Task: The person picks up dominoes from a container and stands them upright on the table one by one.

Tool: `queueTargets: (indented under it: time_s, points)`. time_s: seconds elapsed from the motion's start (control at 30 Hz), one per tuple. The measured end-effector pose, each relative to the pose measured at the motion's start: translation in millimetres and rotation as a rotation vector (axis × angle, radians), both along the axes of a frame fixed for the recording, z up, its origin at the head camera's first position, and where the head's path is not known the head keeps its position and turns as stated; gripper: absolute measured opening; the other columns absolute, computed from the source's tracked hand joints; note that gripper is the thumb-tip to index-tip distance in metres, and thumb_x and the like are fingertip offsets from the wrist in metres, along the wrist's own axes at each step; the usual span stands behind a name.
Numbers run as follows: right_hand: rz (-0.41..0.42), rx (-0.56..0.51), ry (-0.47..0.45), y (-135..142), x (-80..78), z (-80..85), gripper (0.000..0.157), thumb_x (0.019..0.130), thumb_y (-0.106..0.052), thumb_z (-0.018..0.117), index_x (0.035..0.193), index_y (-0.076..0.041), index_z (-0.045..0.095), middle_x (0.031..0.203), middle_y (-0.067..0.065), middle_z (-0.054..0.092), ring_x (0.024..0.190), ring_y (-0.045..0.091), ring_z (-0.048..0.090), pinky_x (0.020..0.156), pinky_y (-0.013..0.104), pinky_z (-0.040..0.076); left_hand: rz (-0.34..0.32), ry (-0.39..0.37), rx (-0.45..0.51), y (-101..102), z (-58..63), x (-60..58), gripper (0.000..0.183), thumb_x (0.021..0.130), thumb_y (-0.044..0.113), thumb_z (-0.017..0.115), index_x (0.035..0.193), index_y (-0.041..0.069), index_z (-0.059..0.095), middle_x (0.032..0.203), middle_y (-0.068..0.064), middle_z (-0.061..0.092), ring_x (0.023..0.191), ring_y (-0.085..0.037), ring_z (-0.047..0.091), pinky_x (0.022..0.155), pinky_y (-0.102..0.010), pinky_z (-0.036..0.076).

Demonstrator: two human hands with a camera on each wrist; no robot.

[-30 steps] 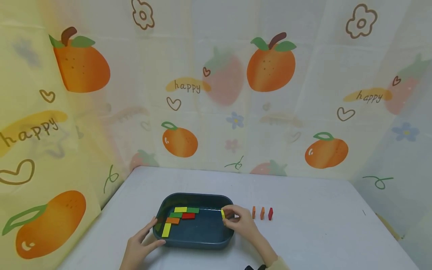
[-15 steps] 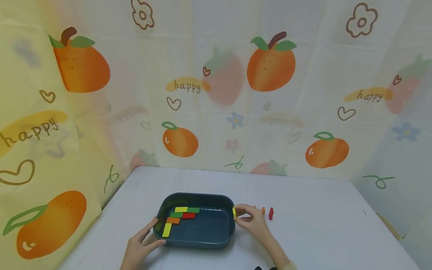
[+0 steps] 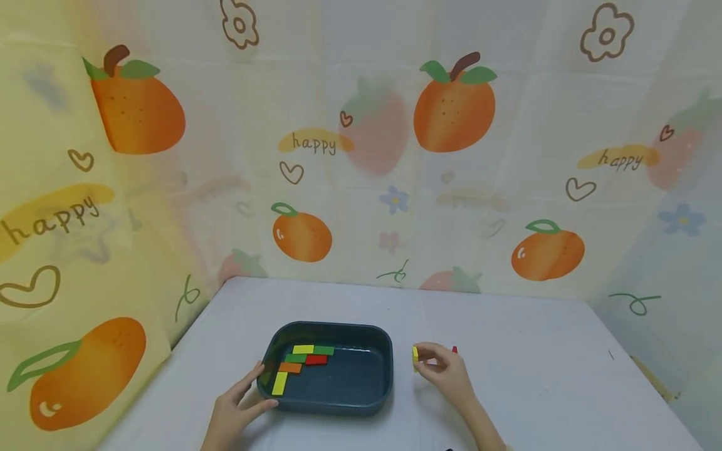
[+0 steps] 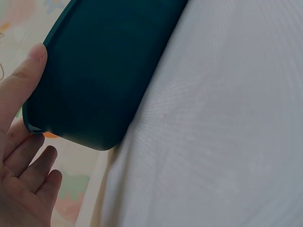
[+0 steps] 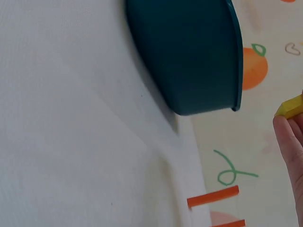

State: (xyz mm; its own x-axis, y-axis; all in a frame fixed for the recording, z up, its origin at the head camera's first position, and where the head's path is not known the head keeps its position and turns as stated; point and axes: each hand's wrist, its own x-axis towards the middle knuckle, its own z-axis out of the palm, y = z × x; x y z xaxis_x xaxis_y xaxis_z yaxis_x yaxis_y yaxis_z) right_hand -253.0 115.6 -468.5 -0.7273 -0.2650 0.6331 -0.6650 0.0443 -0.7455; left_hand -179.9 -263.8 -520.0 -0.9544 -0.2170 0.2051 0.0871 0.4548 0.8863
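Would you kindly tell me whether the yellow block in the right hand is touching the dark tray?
Apart. The head view shows a strip of white tabletop between the yellow block, pinched in the right hand, and the dark tray.

A curtain (image 3: 361,200) printed with oranges (image 3: 454,116) is hung beyond the far and left edges of the white worktop (image 3: 519,363).

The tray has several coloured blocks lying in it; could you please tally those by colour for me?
Yellow blocks: 2
Green blocks: 2
Orange block: 1
Red block: 1
Total in the tray: 6
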Motion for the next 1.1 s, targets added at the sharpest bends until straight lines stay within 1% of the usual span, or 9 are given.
queueTargets:
  time_s: [0.1,0.2,0.33,0.47,0.57,0.63,0.77,0.97,1.1]
  points:
    - [-0.022,-0.01,0.006,6.2,-1.3,0.9,0.027,0.068,0.022,0.063,0.093,0.013,0.059,0.084,0.025,0.06,0.074,0.018,0.06,0.06,0.024,0.054,-0.001,-0.01,0.009,0.2,0.0,-0.5,0.07,0.064,0.03,0.079,0.126,0.01,0.052,0.13,-0.002,0.045,0.121,-0.022,0.037,0.093,-0.04,0.04]
    - [-0.056,-0.011,0.005,12.2,-2.3,2.3,0.027,0.068,0.022,0.063,0.093,0.013,0.059,0.084,0.026,0.06,0.074,0.019,0.06,0.061,0.023,0.054,0.001,-0.019,0.012,0.3,0.3,-0.4,0.071,0.064,0.031,0.079,0.127,0.01,0.052,0.131,-0.003,0.044,0.121,-0.023,0.037,0.094,-0.042,0.038]
    - [-0.134,-0.023,-0.028,19.7,-2.3,4.1,0.026,0.07,0.02,0.063,0.095,0.014,0.059,0.084,0.025,0.061,0.074,0.021,0.061,0.061,0.021,0.054,0.004,-0.014,0.002,0.6,1.2,-0.5,0.072,0.063,0.031,0.08,0.126,0.009,0.052,0.131,-0.004,0.045,0.122,-0.025,0.037,0.095,-0.043,0.037]
    - [-0.216,-0.048,-0.046,25.3,-2.8,3.7,0.026,0.071,0.018,0.063,0.097,0.014,0.059,0.086,0.025,0.061,0.077,0.015,0.061,0.065,0.02,0.053,0.005,0.0,0.0,0.3,0.9,-0.3,0.071,0.063,0.028,0.08,0.126,0.009,0.053,0.13,-0.004,0.045,0.121,-0.024,0.038,0.094,-0.043,0.037]
    - [-0.258,-0.074,-0.026,29.0,-4.8,2.0,0.027,0.071,0.02,0.062,0.097,0.015,0.059,0.088,0.027,0.06,0.08,0.013,0.061,0.07,0.018,0.051,0.006,0.005,-0.003,0.1,0.0,-0.3,0.071,0.063,0.027,0.08,0.126,0.009,0.053,0.13,-0.004,0.045,0.121,-0.023,0.038,0.094,-0.042,0.037]
    - [-0.283,-0.09,-0.016,31.8,-5.9,1.1,0.028,0.071,0.021,0.062,0.098,0.015,0.059,0.089,0.028,0.06,0.081,0.012,0.061,0.069,0.017,0.051,0.007,0.004,-0.007,0.2,-0.3,-0.5,0.071,0.063,0.027,0.08,0.126,0.009,0.053,0.13,-0.003,0.045,0.12,-0.023,0.038,0.095,-0.042,0.037]
    - [-0.339,-0.101,-0.007,38.1,-7.9,-0.7,0.028,0.071,0.021,0.062,0.098,0.016,0.059,0.089,0.028,0.06,0.081,0.01,0.061,0.07,0.016,0.05,0.003,-0.007,-0.005,0.5,0.4,-0.9,0.071,0.064,0.027,0.08,0.127,0.009,0.052,0.131,-0.005,0.044,0.121,-0.026,0.037,0.095,-0.045,0.036]
    - [-0.398,-0.132,-0.023,48.1,-11.8,-5.7,0.028,0.07,0.022,0.062,0.098,0.017,0.059,0.089,0.029,0.06,0.08,0.007,0.061,0.07,0.016,0.05,-0.006,-0.012,-0.005,0.3,0.8,-1.5,0.072,0.065,0.028,0.08,0.128,0.009,0.051,0.132,-0.007,0.043,0.122,-0.029,0.036,0.095,-0.047,0.035]
    - [-0.411,-0.139,-0.025,56.9,-18.6,-17.4,0.029,0.072,0.021,0.061,0.1,0.015,0.059,0.091,0.029,0.06,0.081,0.005,0.06,0.07,0.016,0.05,-0.005,-0.02,0.003,-0.1,0.0,-0.6,0.072,0.064,0.029,0.08,0.128,0.01,0.051,0.132,-0.006,0.043,0.122,-0.027,0.036,0.095,-0.047,0.035]
